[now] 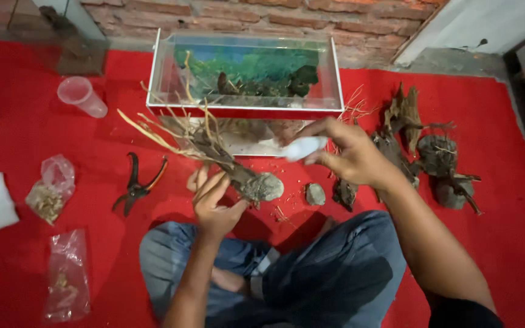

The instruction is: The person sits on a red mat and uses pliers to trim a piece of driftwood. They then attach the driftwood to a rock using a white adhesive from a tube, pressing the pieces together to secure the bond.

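Observation:
My left hand (214, 203) grips the trunk of a branched piece of driftwood (205, 143) with a grey stone (264, 186) fixed at its base. The thin twigs point up and left toward the glass tank. My right hand (350, 155) holds a small white wad or tube (304, 147) just right of the driftwood, above the stone. Both hands work over my lap, where I sit cross-legged in blue jeans on a red carpet (19, 255).
A glass aquarium (244, 108) with red trim holds dark rocks and a green-blue backdrop, right behind the driftwood. Pliers (135, 184), two plastic bags (53, 188), a clear cup (80, 95) lie left. More driftwood pieces (423, 146) and a small stone (315, 194) lie right.

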